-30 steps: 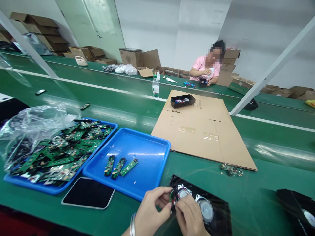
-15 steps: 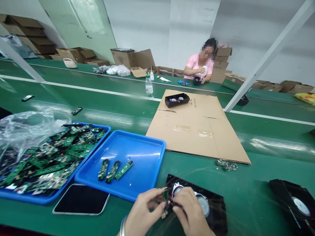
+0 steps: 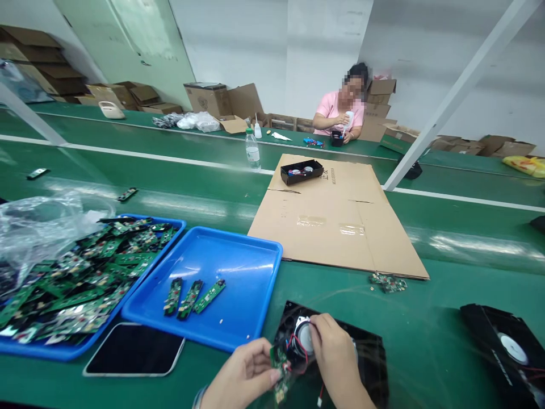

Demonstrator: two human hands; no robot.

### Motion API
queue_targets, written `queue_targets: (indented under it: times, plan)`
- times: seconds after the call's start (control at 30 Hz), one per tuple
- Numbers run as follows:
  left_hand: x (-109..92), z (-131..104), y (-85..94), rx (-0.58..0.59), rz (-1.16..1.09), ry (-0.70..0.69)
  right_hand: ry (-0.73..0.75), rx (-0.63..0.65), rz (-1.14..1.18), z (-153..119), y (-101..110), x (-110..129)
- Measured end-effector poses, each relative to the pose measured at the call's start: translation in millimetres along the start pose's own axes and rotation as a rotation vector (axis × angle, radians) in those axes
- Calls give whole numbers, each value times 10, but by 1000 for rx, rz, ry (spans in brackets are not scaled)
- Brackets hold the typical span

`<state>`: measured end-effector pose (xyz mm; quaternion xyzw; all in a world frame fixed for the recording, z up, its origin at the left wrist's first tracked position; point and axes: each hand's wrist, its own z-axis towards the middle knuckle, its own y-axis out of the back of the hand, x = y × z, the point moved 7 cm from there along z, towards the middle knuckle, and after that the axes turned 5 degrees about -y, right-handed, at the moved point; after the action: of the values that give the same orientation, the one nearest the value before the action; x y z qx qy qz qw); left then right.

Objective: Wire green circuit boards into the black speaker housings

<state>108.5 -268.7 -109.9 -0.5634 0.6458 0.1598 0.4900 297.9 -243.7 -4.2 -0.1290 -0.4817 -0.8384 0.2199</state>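
Note:
A green circuit board [image 3: 280,375] is pinched between the thumb and fingers of my left hand [image 3: 244,372], at the left edge of a black speaker housing [image 3: 370,352]. Red and dark wires run from the board over a round silver speaker [image 3: 304,336]. My right hand [image 3: 336,355] is over the housing, its fingers pressed together at the speaker's right side; what they hold is too small to name. Below that hand a red wire ends in a small white connector [image 3: 319,401]. The second speaker is mostly covered by my right hand.
A blue tray [image 3: 238,250] with three boards lies left; another tray [image 3: 85,353], heaped with boards, and a phone [image 3: 135,349] are farther left. Cardboard [image 3: 336,244] lies ahead, another black housing [image 3: 494,335] right. Across the bench a person [image 3: 340,113] holds a white bottle.
My right hand has moved away from the board onto the speaker. The wires and white connector now show, and my left hand still holds the board. The view has shifted slightly.

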Motion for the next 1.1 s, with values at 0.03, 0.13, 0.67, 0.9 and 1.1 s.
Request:
queue_targets:
  times: [0.03, 0.13, 0.67, 0.9, 1.1]
  plan:
    - [-15, -23, -88, 21, -33, 17, -62, -1, 115, -26, 51, -86]
    - [-200, -97, -385, -44, -197, 46, -260, -37, 433, -186, 229, -416]
    - [-599, 37, -995, -350, 85, -165, 60, 71, 150, -470, 395, -218]
    - [-584, 26, -1030, -329, 119, -198, 68, 114, 188, -457, 366, -206]
    - [-574, 32, -984, -340, 140, -212, -5, 70, 262, -398, 367, -201]
